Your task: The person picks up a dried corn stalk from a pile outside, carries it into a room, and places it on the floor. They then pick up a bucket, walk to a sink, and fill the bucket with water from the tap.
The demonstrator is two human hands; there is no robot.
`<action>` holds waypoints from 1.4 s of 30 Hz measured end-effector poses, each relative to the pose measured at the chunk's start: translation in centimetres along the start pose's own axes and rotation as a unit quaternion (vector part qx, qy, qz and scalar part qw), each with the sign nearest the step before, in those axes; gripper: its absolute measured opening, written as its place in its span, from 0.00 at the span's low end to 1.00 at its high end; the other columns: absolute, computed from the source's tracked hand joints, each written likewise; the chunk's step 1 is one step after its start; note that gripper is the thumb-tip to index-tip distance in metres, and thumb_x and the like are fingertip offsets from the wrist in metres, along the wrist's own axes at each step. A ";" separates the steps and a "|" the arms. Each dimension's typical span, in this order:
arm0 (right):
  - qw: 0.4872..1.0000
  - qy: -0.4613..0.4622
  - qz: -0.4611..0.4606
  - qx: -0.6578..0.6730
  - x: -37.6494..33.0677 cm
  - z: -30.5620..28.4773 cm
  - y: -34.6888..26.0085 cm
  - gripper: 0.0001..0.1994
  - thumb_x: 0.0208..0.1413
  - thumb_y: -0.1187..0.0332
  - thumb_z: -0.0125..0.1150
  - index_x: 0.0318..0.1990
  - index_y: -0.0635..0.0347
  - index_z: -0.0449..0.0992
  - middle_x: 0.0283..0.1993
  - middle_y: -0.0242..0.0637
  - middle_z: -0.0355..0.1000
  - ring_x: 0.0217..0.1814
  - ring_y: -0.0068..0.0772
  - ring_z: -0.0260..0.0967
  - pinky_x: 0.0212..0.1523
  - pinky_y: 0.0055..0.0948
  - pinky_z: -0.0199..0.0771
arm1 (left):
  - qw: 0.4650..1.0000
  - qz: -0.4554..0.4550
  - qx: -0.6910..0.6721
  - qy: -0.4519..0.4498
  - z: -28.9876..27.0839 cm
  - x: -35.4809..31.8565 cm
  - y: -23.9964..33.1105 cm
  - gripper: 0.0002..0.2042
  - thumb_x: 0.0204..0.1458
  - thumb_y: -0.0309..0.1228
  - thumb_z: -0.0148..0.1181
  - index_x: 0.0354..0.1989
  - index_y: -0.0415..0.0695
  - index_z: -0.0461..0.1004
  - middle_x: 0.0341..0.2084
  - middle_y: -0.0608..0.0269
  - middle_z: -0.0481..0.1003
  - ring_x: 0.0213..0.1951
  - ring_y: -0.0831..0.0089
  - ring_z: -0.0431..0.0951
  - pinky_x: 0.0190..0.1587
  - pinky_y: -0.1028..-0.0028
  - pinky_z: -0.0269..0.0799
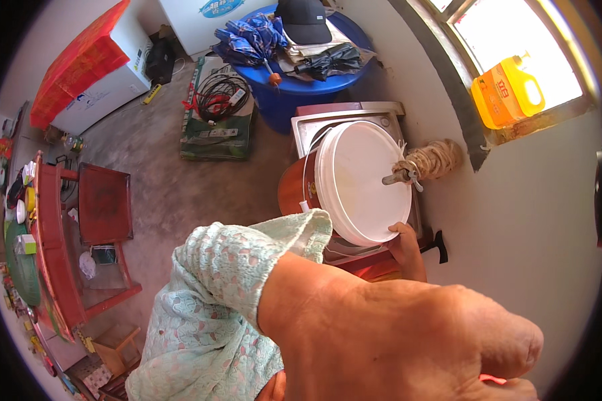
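Observation:
Close in front, my left hand [408, 334] reaches across the lower right from a mint lace sleeve [211, 287]. Its knuckles are bent and its fingertips are mostly hidden. Beyond it, my right hand [407, 248] grips the near edge of a bucket [297, 184], thumb against the rim of its white lid [364, 180]. The bucket is orange-brown, with a wire handle and a white grip. Behind the lid shows a stainless steel surface [304, 127]. My left hand hides part of my right forearm.
Coiled rope [431, 160] is beside the bucket at the wall. A yellow jug [508, 93] occupies the windowsill. Behind, a blue tub [274, 100] bears umbrellas and a black cap [304, 20]. Black cable [214, 97] lies on green sacks; a red wooden table [57, 247] stands left.

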State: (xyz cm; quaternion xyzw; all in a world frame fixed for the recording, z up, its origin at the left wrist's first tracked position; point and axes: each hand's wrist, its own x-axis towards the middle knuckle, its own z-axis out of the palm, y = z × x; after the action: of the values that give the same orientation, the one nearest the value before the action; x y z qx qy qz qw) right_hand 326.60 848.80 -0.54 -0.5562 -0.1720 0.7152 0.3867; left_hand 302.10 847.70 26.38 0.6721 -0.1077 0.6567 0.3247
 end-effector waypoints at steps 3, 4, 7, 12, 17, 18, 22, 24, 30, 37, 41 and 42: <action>1.000 0.016 -0.004 0.026 -0.3 1.2 -0.3 0.19 0.44 0.74 0.49 0.47 0.67 0.64 0.39 0.42 0.69 0.34 0.37 0.70 0.28 0.35 0.75 | 1.000 0.006 -0.001 0.000 0.4 0.6 -0.5 0.01 0.44 0.24 0.54 0.24 0.43 0.71 0.25 0.61 0.72 0.26 0.69 0.73 0.28 0.69 0.71; 0.999 0.025 -0.006 0.041 -0.3 1.8 -0.4 0.18 0.44 0.75 0.49 0.46 0.66 0.64 0.37 0.42 0.70 0.31 0.37 0.71 0.25 0.34 0.76 | 1.000 0.008 -0.001 -0.002 0.8 1.1 -0.8 0.01 0.44 0.24 0.54 0.24 0.43 0.71 0.25 0.61 0.72 0.26 0.69 0.73 0.28 0.69 0.71; 0.999 0.036 0.000 0.036 -0.2 1.1 -0.1 0.18 0.43 0.75 0.49 0.46 0.66 0.65 0.37 0.41 0.70 0.33 0.38 0.70 0.26 0.36 0.76 | 1.000 0.021 -0.003 -0.007 2.0 2.6 -1.7 0.01 0.44 0.24 0.54 0.24 0.43 0.71 0.25 0.61 0.72 0.26 0.69 0.73 0.28 0.69 0.71; 0.999 0.012 0.000 0.032 -0.4 1.0 -0.1 0.18 0.43 0.75 0.49 0.46 0.67 0.66 0.39 0.41 0.70 0.35 0.38 0.70 0.31 0.37 0.75 | 1.000 0.029 -0.001 -0.012 2.6 3.8 -2.5 0.01 0.43 0.23 0.54 0.24 0.43 0.71 0.25 0.61 0.72 0.26 0.69 0.73 0.28 0.69 0.72; 0.999 0.039 0.002 0.034 -0.7 1.8 -0.4 0.19 0.43 0.75 0.50 0.47 0.67 0.65 0.39 0.41 0.70 0.35 0.37 0.70 0.29 0.35 0.73 | 1.000 0.011 -0.006 -0.006 0.6 1.2 -1.4 0.01 0.43 0.23 0.54 0.24 0.42 0.71 0.25 0.60 0.72 0.26 0.68 0.73 0.29 0.69 0.72; 0.998 0.048 -0.003 0.039 -0.6 1.9 -0.3 0.19 0.43 0.75 0.50 0.47 0.67 0.65 0.39 0.41 0.70 0.35 0.37 0.70 0.29 0.35 0.72 | 1.000 0.005 -0.007 -0.003 0.2 0.7 -1.0 0.01 0.42 0.23 0.54 0.24 0.42 0.71 0.25 0.60 0.72 0.25 0.68 0.74 0.29 0.69 0.72; 0.999 0.034 -0.006 0.037 -0.3 1.5 -0.4 0.18 0.43 0.75 0.50 0.46 0.67 0.65 0.38 0.42 0.70 0.33 0.38 0.70 0.28 0.35 0.74 | 1.000 -0.001 -0.010 -0.003 -0.3 -0.1 -0.4 0.01 0.42 0.22 0.54 0.24 0.42 0.71 0.25 0.60 0.72 0.25 0.68 0.74 0.29 0.68 0.72; 0.999 0.032 -0.005 0.033 -0.4 1.6 -0.4 0.18 0.43 0.75 0.49 0.46 0.67 0.65 0.38 0.42 0.70 0.33 0.38 0.70 0.27 0.36 0.74 | 1.000 0.007 -0.008 -0.003 0.2 0.6 -0.7 0.01 0.42 0.22 0.54 0.24 0.42 0.71 0.25 0.60 0.72 0.25 0.68 0.74 0.29 0.68 0.72; 0.999 0.024 0.002 0.029 -0.4 1.6 -0.3 0.17 0.43 0.75 0.49 0.44 0.66 0.67 0.36 0.40 0.70 0.32 0.37 0.70 0.26 0.34 0.74 | 0.999 0.034 -0.004 -0.012 2.1 3.1 -2.3 0.02 0.41 0.21 0.54 0.24 0.42 0.71 0.25 0.59 0.72 0.25 0.68 0.74 0.29 0.68 0.73; 0.999 0.028 0.000 0.019 -0.5 1.4 -0.2 0.18 0.43 0.74 0.50 0.46 0.66 0.66 0.36 0.40 0.70 0.32 0.36 0.70 0.28 0.35 0.73 | 1.000 0.019 -0.009 -0.015 1.3 1.9 -1.8 0.02 0.40 0.21 0.54 0.24 0.41 0.71 0.24 0.59 0.72 0.25 0.67 0.74 0.29 0.67 0.73; 0.999 0.045 -0.002 0.020 -0.6 1.9 -0.4 0.19 0.43 0.74 0.51 0.47 0.65 0.65 0.39 0.40 0.70 0.35 0.35 0.69 0.31 0.34 0.73 | 1.000 0.002 -0.019 -0.008 -0.1 0.2 -0.7 0.03 0.40 0.20 0.54 0.23 0.41 0.71 0.24 0.58 0.72 0.25 0.67 0.74 0.29 0.67 0.74; 0.999 0.048 0.004 0.013 -0.8 2.0 -0.7 0.19 0.43 0.74 0.51 0.47 0.65 0.64 0.39 0.40 0.70 0.36 0.35 0.69 0.31 0.34 0.73 | 1.000 -0.002 -0.021 -0.007 -0.3 -0.1 -0.5 0.03 0.40 0.20 0.54 0.23 0.41 0.71 0.24 0.58 0.72 0.25 0.67 0.74 0.29 0.67 0.74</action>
State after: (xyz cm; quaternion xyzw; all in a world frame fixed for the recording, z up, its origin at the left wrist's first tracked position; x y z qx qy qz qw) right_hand 325.04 849.00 1.06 -0.5855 -0.1414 0.6914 0.3989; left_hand 302.15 848.25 26.08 0.6699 -0.1230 0.6489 0.3393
